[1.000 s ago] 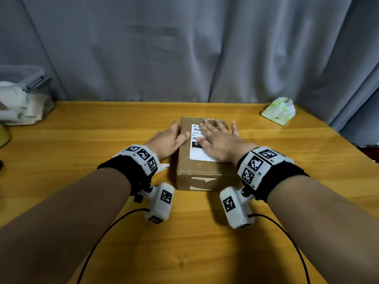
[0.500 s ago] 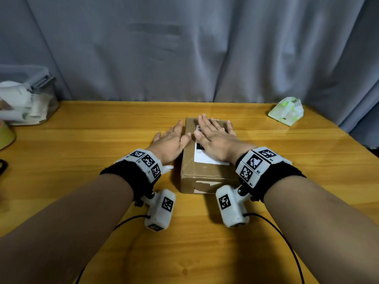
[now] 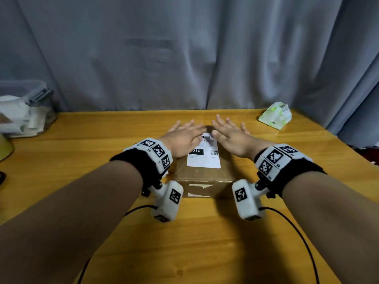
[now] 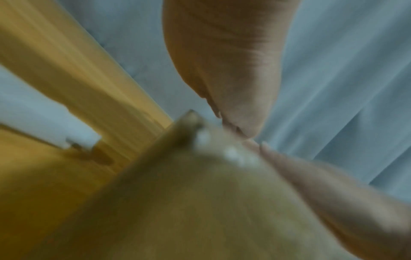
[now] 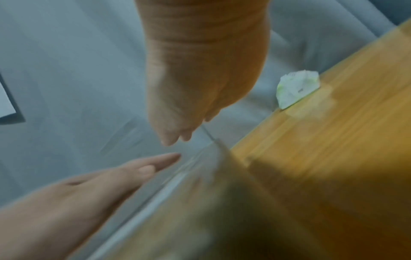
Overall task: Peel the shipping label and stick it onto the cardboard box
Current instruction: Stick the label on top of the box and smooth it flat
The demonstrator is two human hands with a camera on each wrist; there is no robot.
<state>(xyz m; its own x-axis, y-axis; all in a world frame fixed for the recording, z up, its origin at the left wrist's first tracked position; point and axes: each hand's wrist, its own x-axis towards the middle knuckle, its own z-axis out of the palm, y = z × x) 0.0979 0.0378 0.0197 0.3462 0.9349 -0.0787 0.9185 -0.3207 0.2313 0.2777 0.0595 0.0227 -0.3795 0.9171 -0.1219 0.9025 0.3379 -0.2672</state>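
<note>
A brown cardboard box (image 3: 205,175) sits mid-table with a white shipping label (image 3: 205,158) stuck flat on its top. My left hand (image 3: 184,136) is spread flat, palm down, over the box's far left part, fingers straight. My right hand (image 3: 229,134) is spread the same way over the far right part. The label's near half shows between the two wrists; its far edge is hidden by the fingers. Both wrist views are blurred: the left wrist view shows the box (image 4: 200,202) close below, the right wrist view shows the box's edge (image 5: 200,202) and my left hand (image 5: 89,190).
A green-and-white packet (image 3: 275,117) lies at the back right of the wooden table (image 3: 82,140). A clear plastic bin (image 3: 24,107) with white paper stands at the back left. A grey curtain hangs behind. Cables trail from the wrist cameras toward the front edge.
My right hand slid off the label to the right and forward, baring it. My left hand came up from the box's left side onto its top. Both hands now lie spread apart.
</note>
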